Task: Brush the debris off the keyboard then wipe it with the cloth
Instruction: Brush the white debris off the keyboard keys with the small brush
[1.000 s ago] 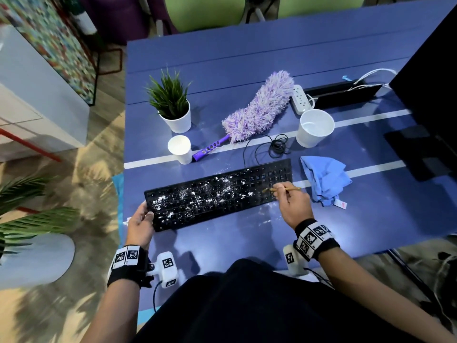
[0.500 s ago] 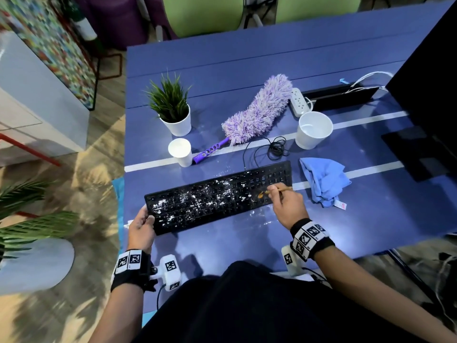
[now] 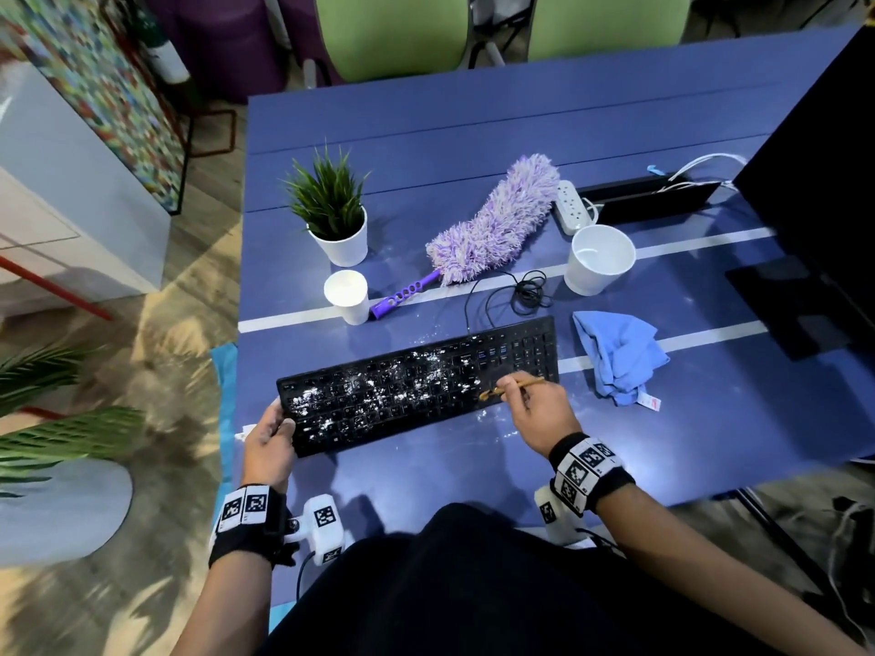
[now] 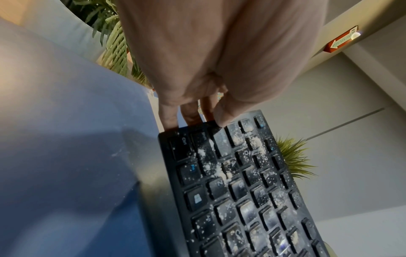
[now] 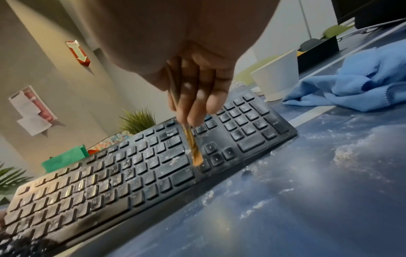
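Head view looks down; wrist views sit close, sharing the keyboard (image 3: pixel 416 385).

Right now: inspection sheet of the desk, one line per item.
Surface: blue table, white powder scattered near keyboard's right end.
Job's things: black keyboard dusted white at left and middle, number pad mostly clear; small brush on keys; blue cloth crumpled, right of keyboard.
Clutter: purple duster, potted plant, two white cups, power strip.
Hands: left hand grips keyboard's left end; right hand pinches brush.
Cables: keyboard cable coiled behind keyboard.
Surroundings: green chairs, monitor.
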Demonstrator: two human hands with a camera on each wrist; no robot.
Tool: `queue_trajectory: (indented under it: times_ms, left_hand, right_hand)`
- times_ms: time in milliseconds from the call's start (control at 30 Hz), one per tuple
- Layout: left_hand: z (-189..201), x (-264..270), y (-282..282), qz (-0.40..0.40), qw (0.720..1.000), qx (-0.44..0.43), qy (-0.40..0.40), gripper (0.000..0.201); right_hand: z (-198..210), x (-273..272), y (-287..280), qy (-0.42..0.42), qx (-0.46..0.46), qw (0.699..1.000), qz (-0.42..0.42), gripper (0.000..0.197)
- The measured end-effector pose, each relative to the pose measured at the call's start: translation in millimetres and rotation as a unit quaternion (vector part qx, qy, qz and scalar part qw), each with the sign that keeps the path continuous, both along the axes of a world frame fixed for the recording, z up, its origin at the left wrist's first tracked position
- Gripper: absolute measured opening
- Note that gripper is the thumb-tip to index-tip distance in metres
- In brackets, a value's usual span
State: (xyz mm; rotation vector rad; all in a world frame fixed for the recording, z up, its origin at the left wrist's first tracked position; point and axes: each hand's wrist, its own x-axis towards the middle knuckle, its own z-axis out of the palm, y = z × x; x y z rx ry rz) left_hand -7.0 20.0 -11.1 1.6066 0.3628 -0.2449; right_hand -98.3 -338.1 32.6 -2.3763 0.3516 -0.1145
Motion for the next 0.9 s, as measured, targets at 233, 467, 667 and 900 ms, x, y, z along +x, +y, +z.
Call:
queue_trajectory:
  times_ms: [233,467,667,900]
  left_hand:
    - [2,-3,-1,0.002,1.000,-0.012,-0.003,0.048]
    - [-1,-4,-1,0.008,1.000,-0.007,-0.002,0.048]
    - [-4,-4,1,0.009,1.000,-0.010,-0.003,0.048]
    - [-10,-1,10,-0.010,1.000,0.010,-0.005,0.053]
  right_hand:
    - [-2,2,0,0.017,-0.001,1.000,0.003,0.041]
    - [-2,9,-5,0.015,-0.007,0.999,-0.049,0.033]
    - [1,11,5,-0.015,0.034,0.998,-0.042,0.029]
    - [7,6,9,-0.102,-0.001,0.994,-0.046,0.036]
